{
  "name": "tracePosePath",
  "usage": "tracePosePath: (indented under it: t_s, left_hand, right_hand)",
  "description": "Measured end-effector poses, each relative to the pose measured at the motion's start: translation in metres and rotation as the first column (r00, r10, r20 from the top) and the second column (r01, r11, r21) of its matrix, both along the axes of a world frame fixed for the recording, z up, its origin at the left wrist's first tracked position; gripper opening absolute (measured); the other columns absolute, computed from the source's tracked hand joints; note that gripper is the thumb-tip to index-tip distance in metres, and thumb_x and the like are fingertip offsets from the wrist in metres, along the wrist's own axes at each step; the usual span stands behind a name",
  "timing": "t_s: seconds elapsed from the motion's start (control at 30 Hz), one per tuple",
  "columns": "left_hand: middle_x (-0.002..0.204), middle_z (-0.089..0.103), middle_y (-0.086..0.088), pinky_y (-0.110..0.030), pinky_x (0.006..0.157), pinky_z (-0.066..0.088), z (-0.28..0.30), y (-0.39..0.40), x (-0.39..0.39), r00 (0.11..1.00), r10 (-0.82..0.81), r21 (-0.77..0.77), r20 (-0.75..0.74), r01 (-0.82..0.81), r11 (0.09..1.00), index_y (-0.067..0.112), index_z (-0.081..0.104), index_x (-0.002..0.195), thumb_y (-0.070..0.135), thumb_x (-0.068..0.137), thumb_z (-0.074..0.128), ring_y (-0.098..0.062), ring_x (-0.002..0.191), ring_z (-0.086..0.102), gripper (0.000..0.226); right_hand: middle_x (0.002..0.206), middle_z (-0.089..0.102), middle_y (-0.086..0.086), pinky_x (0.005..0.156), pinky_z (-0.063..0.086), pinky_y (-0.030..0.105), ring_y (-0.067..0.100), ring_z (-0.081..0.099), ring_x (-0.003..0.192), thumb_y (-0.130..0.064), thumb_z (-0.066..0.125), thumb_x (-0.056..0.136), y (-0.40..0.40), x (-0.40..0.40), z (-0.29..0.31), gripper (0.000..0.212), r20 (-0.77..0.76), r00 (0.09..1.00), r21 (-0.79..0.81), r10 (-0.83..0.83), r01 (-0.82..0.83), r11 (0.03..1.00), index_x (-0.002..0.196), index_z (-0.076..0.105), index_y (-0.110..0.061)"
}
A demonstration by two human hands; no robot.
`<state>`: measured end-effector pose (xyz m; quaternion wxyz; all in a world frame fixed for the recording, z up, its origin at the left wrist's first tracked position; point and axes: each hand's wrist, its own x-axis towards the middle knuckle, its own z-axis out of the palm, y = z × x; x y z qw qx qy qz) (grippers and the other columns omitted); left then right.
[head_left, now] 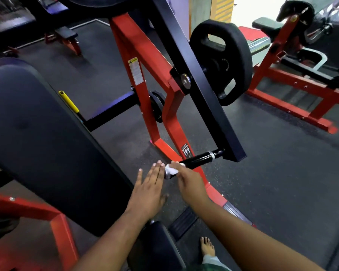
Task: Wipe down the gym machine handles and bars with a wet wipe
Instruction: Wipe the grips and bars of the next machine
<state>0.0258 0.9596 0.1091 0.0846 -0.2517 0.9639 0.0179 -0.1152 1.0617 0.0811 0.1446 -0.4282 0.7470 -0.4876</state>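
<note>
A black handle [201, 159] sticks out from the lower end of the machine's black lever arm [207, 98]. My right hand [190, 182] holds a crumpled white wet wipe [170, 170] around the handle's near end. My left hand [149, 188] is flat with straight fingers, its fingertips right beside the wipe and the handle's tip; whether it touches them I cannot tell. The part of the handle under the wipe is hidden.
The red machine frame [137, 61] rises behind the handle, with a black weight plate [223, 61] on the lever arm. A large dark back pad [37, 137] fills the left. A yellow lever [69, 101] sits beside it. Another red machine [286, 90] stands at right. My bare foot [207, 247] rests on the rubber floor.
</note>
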Motion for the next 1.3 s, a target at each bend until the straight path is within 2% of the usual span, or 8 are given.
tracePosePath:
  t_s: [0.13,0.23,0.47,0.67,0.8,1.03,1.17,1.3]
  left_hand:
    - [0.167,-0.026,-0.001,-0.052,0.127,-0.006,0.003,0.0,-0.001,1.0,-0.013,-0.011,-0.024,0.013,1.0,0.013,-0.027,0.154,0.051,0.102,0.049,-0.015,0.156,-0.016,0.099]
    - [0.169,-0.026,-0.002,-0.053,0.127,-0.006,0.002,0.001,-0.006,1.0,-0.03,-0.012,0.007,0.03,0.999,0.014,-0.027,0.157,0.051,0.103,0.047,-0.016,0.157,-0.016,0.099]
    - [0.166,-0.028,0.002,-0.051,0.128,-0.002,-0.001,-0.003,-0.013,0.998,-0.045,0.038,-0.05,0.047,0.998,0.016,-0.029,0.154,0.045,0.099,0.056,-0.014,0.157,-0.016,0.106]
    - [0.165,-0.03,-0.001,-0.053,0.127,-0.008,0.001,-0.002,-0.019,0.99,-0.123,-0.028,0.069,0.125,0.992,0.016,-0.025,0.158,0.049,0.104,0.046,-0.015,0.155,-0.021,0.095]
    - [0.169,-0.024,-0.001,-0.052,0.127,-0.007,-0.005,-0.001,-0.019,0.993,-0.101,-0.01,0.06,0.102,0.995,0.016,-0.025,0.157,0.047,0.102,0.051,-0.016,0.157,-0.017,0.099]
    - [0.169,-0.025,0.001,-0.048,0.127,-0.01,-0.001,0.0,-0.019,0.995,-0.088,0.033,0.045,0.087,0.996,0.016,-0.021,0.161,0.044,0.101,0.054,-0.014,0.156,-0.019,0.1]
    - [0.169,-0.024,0.0,-0.05,0.127,-0.008,0.0,0.0,-0.02,0.996,-0.087,0.044,0.032,0.086,0.995,0.015,-0.019,0.161,0.046,0.102,0.053,-0.015,0.157,-0.017,0.099]
    - [0.17,-0.022,-0.001,-0.05,0.128,-0.007,-0.003,0.0,-0.019,0.996,-0.088,0.048,0.026,0.087,0.995,0.015,-0.021,0.16,0.046,0.101,0.054,-0.015,0.157,-0.016,0.1]
  right_hand:
    - [0.128,0.068,-0.003,0.103,0.046,0.023,0.014,0.063,0.12,0.004,0.049,0.097,0.014,-0.057,-0.001,0.045,0.046,0.95,0.023,-0.308,0.307,0.951,0.127,0.069,-0.023]
    - [0.149,0.052,0.013,0.104,0.045,0.04,0.031,0.05,0.136,0.004,0.045,0.099,0.005,-0.058,-0.014,0.046,-0.102,0.976,0.304,-0.193,0.215,0.928,0.136,0.061,-0.017]
    - [0.146,0.054,-0.009,0.12,0.03,0.023,0.005,0.04,0.145,0.017,0.042,0.084,0.028,0.015,-0.019,0.066,0.123,0.987,-0.133,0.099,-0.082,0.988,0.135,0.064,-0.019]
    - [0.145,0.058,0.006,0.112,0.037,0.025,0.016,0.051,0.137,0.008,0.045,0.099,0.032,-0.046,-0.031,0.05,0.215,0.854,0.012,-0.473,0.482,0.876,0.133,0.065,-0.021]
    - [0.157,0.04,0.002,0.121,0.031,0.033,0.014,0.027,0.15,0.012,0.046,0.097,0.008,-0.033,-0.036,0.052,0.111,0.922,0.069,-0.37,0.365,0.929,0.137,0.063,-0.017]
    - [0.148,0.049,-0.008,0.121,0.027,0.022,0.001,0.033,0.146,0.022,0.04,0.082,0.017,0.019,-0.024,0.07,0.108,0.994,-0.107,-0.035,0.047,0.993,0.139,0.06,-0.013]
    - [0.149,0.052,-0.004,0.122,0.031,0.037,0.014,0.039,0.147,0.012,0.046,0.097,0.025,-0.036,-0.025,0.05,0.125,0.917,-0.053,-0.379,0.388,0.92,0.137,0.063,-0.014]
    - [0.158,0.04,0.014,0.12,0.032,0.043,0.029,0.031,0.15,0.015,0.044,0.095,0.004,-0.046,-0.022,0.051,0.009,0.956,0.188,-0.295,0.288,0.939,0.139,0.06,-0.007]
